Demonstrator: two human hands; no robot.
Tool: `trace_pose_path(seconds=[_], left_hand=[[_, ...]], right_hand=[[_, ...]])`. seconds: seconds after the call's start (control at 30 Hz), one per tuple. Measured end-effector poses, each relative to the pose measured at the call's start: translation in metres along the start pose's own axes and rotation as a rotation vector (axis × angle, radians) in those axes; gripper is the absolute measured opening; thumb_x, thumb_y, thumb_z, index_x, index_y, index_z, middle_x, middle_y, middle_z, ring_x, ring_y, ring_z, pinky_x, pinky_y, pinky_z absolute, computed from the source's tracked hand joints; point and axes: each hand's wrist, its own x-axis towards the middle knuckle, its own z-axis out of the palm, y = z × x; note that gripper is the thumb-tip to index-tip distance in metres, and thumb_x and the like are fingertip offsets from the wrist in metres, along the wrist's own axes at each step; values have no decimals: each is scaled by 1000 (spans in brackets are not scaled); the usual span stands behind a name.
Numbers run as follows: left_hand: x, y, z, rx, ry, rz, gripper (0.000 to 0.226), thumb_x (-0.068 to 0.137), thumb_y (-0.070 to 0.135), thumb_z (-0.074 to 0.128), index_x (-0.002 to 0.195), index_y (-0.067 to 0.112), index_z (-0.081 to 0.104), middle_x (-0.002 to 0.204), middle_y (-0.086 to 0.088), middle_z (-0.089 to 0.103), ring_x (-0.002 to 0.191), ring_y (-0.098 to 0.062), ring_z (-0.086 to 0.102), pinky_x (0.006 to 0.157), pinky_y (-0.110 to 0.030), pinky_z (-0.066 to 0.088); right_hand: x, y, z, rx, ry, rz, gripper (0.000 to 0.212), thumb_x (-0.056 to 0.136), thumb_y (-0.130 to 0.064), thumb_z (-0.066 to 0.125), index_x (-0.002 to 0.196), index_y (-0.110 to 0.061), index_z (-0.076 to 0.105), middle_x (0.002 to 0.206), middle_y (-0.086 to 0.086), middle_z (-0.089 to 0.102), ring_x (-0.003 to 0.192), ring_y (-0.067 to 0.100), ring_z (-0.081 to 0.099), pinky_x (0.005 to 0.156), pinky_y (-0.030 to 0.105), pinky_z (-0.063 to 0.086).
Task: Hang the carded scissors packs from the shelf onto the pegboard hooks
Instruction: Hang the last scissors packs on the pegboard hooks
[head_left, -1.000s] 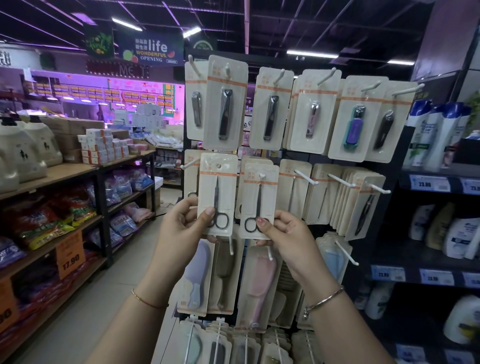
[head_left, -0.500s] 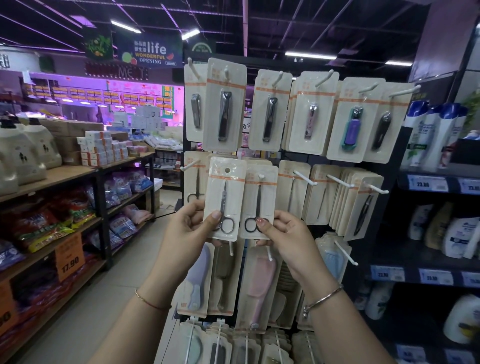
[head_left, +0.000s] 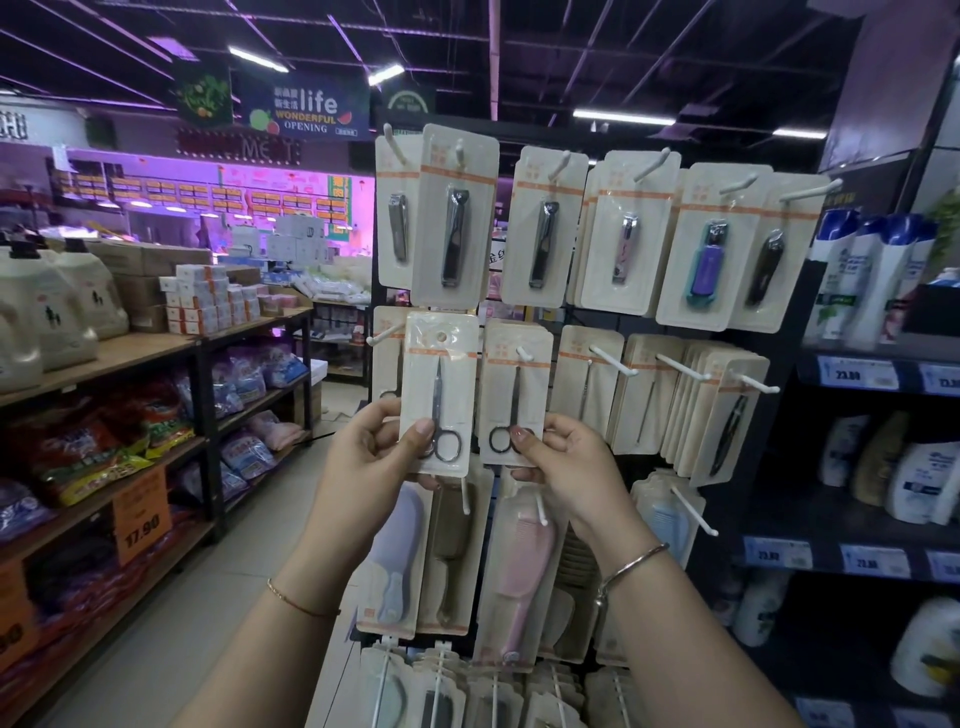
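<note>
My left hand grips a cream carded scissors pack by its lower left, thumb on the scissors' handle loops. The card is upright in front of the pegboard's second row, its hang hole free of any hook. My right hand pinches the bottom of a second scissors pack that hangs on a white hook. Another white hook sticks out to the left of the held card, with one more scissors card behind it.
Nail clipper cards fill the top row; comb cards hang below my hands. Tool cards on long hooks sit to the right. Shampoo shelves stand at the right, a wooden shelf and aisle floor at the left.
The pack in my left hand has shifted slightly left and up, away from the hanging pack. My right hand stays on the hanging pack's bottom.
</note>
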Motion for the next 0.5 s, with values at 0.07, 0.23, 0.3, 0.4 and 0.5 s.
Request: trace_pose_path(seconds=[0.07,0.23,0.3,0.4,0.5], left_hand=[[0,1,0,0,5,-3,24,91,5,56,112,-7,55,101,-34,67,74,-28,65,49,-24,56],[1,2,2,-2,12,18,19,91,4,56,108,-3,58,99,-32,68,72,-27,65,50,-25,57],[0,0,1,-1,1,24,16,91,4,56,104,-4,57,96,-32,68,70,-25,66,53,-27,58],[-4,-6,-2,46,-70,0,9,91,2,55,98,1,59,93,-23,71,73,-21,71,59,-27,60],[-8,-12,-4,48,-90,-39,8,91,2,55,96,5,60,93,-16,74,74,-20,73,59,-27,60]], right_hand=[[0,0,-1,-9,-1,-1,22,88,-10,66,106,2,63,97,12,72,66,9,66,58,21,59],[1,0,-1,-19,6,10,24,87,-11,66,108,2,62,101,13,72,65,9,65,59,21,59],[1,-1,-1,-13,6,8,22,87,-10,66,106,2,63,96,10,72,64,8,65,57,19,58],[1,-1,-2,-10,2,5,17,87,-10,66,102,-1,65,89,6,73,65,6,66,56,18,57],[0,-2,-3,-15,-7,-12,7,87,-10,66,94,-8,68,81,0,74,64,4,66,55,18,56]])
